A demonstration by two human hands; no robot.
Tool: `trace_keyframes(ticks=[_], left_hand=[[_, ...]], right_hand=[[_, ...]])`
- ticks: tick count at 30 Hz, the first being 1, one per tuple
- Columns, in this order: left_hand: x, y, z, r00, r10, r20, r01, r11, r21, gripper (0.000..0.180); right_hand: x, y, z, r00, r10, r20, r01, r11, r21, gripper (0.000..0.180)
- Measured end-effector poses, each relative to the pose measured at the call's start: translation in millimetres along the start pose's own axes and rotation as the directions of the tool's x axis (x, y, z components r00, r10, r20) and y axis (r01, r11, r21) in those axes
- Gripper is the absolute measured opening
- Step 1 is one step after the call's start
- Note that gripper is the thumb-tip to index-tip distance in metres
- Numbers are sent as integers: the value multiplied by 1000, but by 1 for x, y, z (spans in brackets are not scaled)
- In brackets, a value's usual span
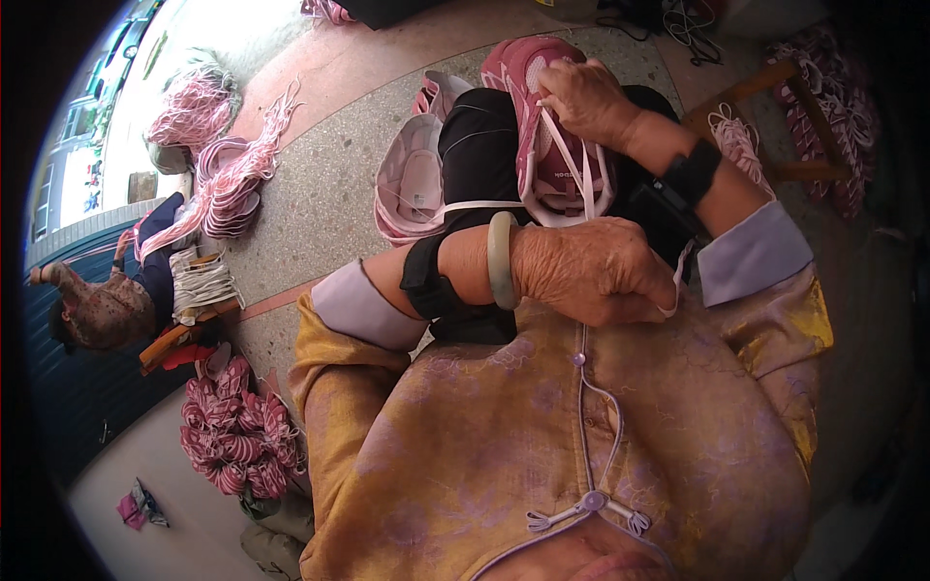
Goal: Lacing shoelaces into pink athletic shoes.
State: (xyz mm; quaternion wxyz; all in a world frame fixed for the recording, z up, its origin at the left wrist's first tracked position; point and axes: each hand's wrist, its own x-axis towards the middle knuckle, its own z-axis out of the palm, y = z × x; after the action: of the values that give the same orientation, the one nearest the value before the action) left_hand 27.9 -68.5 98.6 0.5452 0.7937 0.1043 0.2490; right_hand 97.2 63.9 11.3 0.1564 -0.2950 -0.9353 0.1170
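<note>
A pink shoe upper point(542, 116) with white laces rests on my lap over dark trousers. My right hand point(581, 97) pinches a white lace at the top of the upper. My left hand point(596, 271), with a pale green bangle and a black wrist strap, is closed in a fist near my chest, pulling the end of a white lace point(678, 281). A second pink upper point(412, 184) lies beside my left knee.
Piles of pink uppers point(232, 184) and a heap of darker pink striped ones point(237, 436) lie on the speckled floor at left. Another person point(97, 300) sits at far left. A wooden stool point(765, 126) with laces stands at right.
</note>
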Motion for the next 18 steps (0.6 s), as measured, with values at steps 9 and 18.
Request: trace_keyframes(ticks=[9, 18], left_hand=[[10, -2, 8, 995, -2, -101, 6, 999, 37, 13], [19, 20, 3, 995, 60, -75, -55, 996, 72, 15]], right_hand=[[38, -10, -7, 931, -73, 358, 131, 981, -141, 10], [30, 26, -7, 991, -93, 93, 66, 963, 263, 14]])
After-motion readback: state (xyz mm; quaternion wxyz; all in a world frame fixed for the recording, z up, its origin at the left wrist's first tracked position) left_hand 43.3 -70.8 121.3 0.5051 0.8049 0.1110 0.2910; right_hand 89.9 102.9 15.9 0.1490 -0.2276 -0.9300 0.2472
